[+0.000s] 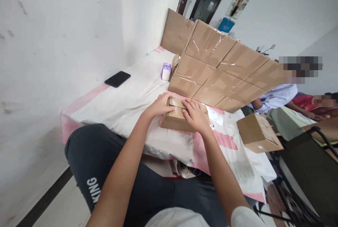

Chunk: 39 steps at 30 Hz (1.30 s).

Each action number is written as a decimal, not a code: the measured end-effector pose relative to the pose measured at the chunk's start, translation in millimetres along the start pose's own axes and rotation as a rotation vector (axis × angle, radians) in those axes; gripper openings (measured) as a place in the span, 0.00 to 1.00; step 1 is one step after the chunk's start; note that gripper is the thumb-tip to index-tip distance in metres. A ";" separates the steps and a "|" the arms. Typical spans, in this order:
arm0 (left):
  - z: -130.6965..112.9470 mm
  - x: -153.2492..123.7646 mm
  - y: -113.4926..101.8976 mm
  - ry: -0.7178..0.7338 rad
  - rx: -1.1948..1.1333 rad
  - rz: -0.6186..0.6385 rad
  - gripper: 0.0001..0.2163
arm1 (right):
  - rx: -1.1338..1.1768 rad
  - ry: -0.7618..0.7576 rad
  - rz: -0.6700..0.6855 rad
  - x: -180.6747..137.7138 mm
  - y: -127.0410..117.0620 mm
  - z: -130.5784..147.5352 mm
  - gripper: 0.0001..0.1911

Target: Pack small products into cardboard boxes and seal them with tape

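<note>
A small cardboard box (175,122) lies on the cloth-covered table in front of me, its top flaps meeting along a dark seam. My left hand (160,105) grips the box's left end, thumb on the top and fingers reaching over the far edge. Across the top, toward the right, my right hand (194,115) lies with its fingers stretched over the flap near the seam. A white printed paper (216,117) sits just right of the box. Whether the seam is taped cannot be told under my hands.
Behind the box rises a stack of taped cartons (211,68). A black phone (117,79) and a purple pack (166,71) lie to the left on the cloth (105,107). Another carton (258,133) stands at right, near a black chair (308,170). People sit farther right.
</note>
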<state>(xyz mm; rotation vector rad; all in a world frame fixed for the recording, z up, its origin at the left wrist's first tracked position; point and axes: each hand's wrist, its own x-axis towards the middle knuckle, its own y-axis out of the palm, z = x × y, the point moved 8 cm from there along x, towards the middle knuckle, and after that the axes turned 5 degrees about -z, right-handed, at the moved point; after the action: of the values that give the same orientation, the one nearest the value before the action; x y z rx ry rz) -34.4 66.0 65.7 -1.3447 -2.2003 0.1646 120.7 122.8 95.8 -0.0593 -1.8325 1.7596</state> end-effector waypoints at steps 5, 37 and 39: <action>-9.3 2.8 -8.8 0.078 -0.148 -0.146 0.10 | -0.001 -0.002 -0.020 -1.8 -1.5 0.9 0.24; -34.4 -6.8 -11.2 0.131 0.073 -0.084 0.11 | -0.025 0.040 -0.051 -5.2 -0.1 2.1 0.24; -31.3 -5.0 -10.6 0.148 0.139 -0.099 0.12 | -0.029 0.038 -0.057 -6.2 -0.5 2.5 0.24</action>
<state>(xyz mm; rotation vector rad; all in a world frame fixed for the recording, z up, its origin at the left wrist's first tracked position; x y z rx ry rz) -25.0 51.0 94.1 -1.1333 -2.0854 0.1720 124.9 117.8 94.1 -0.0514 -1.8145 1.6823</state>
